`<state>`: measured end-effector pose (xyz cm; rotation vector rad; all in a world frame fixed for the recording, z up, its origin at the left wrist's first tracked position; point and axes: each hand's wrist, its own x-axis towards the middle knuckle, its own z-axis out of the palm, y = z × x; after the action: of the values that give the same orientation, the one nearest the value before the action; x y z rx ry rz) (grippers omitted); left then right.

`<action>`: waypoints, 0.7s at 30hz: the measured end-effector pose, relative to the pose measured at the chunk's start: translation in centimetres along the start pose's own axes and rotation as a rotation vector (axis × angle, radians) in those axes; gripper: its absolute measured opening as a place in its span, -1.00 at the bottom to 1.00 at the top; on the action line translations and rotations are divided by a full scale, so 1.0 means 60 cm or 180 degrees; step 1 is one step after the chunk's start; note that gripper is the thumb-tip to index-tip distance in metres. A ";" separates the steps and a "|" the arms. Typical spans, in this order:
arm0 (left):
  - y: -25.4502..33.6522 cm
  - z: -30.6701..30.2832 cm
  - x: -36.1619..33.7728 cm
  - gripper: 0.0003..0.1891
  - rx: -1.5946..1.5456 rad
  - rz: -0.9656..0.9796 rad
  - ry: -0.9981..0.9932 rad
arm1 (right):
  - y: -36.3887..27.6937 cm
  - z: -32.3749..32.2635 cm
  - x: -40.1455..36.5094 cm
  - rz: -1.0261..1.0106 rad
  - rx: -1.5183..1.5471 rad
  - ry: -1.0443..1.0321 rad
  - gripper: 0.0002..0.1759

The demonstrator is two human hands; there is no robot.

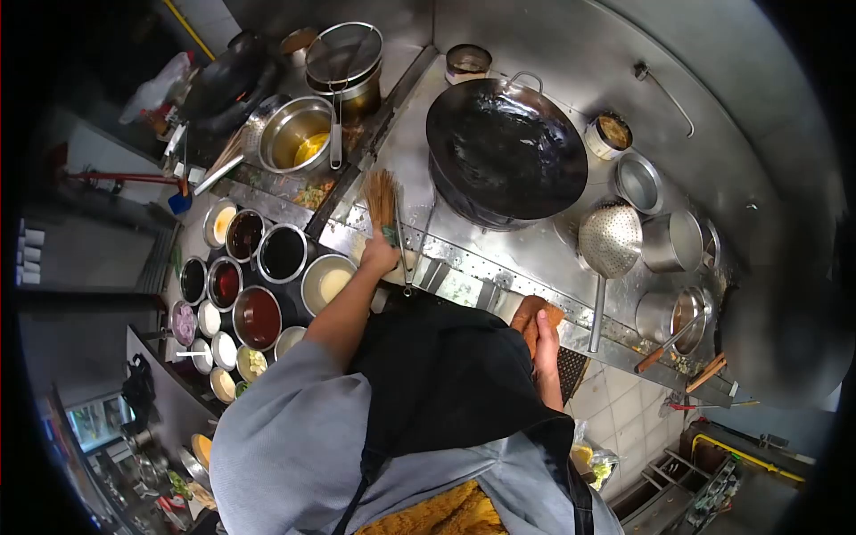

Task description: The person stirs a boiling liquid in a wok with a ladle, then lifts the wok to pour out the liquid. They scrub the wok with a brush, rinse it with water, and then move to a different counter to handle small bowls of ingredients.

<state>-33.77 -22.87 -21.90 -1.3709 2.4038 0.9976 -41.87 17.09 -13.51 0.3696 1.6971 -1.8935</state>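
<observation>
My left hand [381,256] is closed around the handle end of a bamboo wok brush [382,198], whose bristles point away from me onto the steel stove top. A long thin metal utensil [400,245] lies just right of the brush. My right hand [546,346] grips a folded orange-brown cloth [532,319] at the front edge of the stove. Ahead, between and beyond both hands, a large black wok [508,147] sits on its burner, its inside wet and shiny.
Right of the wok, a perforated ladle [611,241] rests near several metal pots [670,241]. To the left stand many bowls of sauces and ingredients, including a red-brown sauce [257,318]. Behind them are a pot with yellow liquid [299,134] and a strainer [344,53].
</observation>
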 end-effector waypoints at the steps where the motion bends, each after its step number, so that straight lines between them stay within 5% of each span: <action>1: -0.010 -0.008 0.003 0.01 -0.0371 0.0096 0.0121 | -0.010 0.021 0.001 -0.0040 0.0067 -0.0130 -0.49; 5: -0.045 -0.034 0.005 -0.06 -0.1610 0.0416 0.0470 | -0.045 0.067 0.018 0.0227 0.0338 -0.0177 -0.52; 7: 0.079 -0.156 -0.109 -0.12 -0.2189 -0.0063 0.0121 | -0.068 0.095 0.038 0.0327 0.0582 -0.0383 -0.47; 9: 0.138 -0.211 -0.137 -0.15 -0.2303 0.0674 0.0131 | -0.086 0.131 0.071 0.0362 0.0610 -0.0468 -0.39; 11: 0.192 -0.262 -0.091 -0.15 -0.1227 0.2056 -0.0054 | -0.078 0.175 0.155 0.0508 0.0730 -0.0741 -0.25; 13: 0.255 -0.276 -0.066 -0.23 -0.0423 0.2526 0.0023 | -0.106 0.223 0.177 0.0962 0.0603 -0.0905 -0.35; 18: 0.405 -0.190 0.040 -0.34 0.2193 0.2848 -0.0747 | -0.066 0.277 0.259 0.1265 0.1157 -0.0878 -0.65; 21: 0.482 -0.099 0.179 -0.34 0.2118 0.2678 -0.0263 | -0.082 0.288 0.242 0.0939 0.1257 -0.0384 -0.72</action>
<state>-62.54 -24.14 -9.36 -0.0799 2.8690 0.2628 -53.54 -2.78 -14.74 0.6080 1.1154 -1.9727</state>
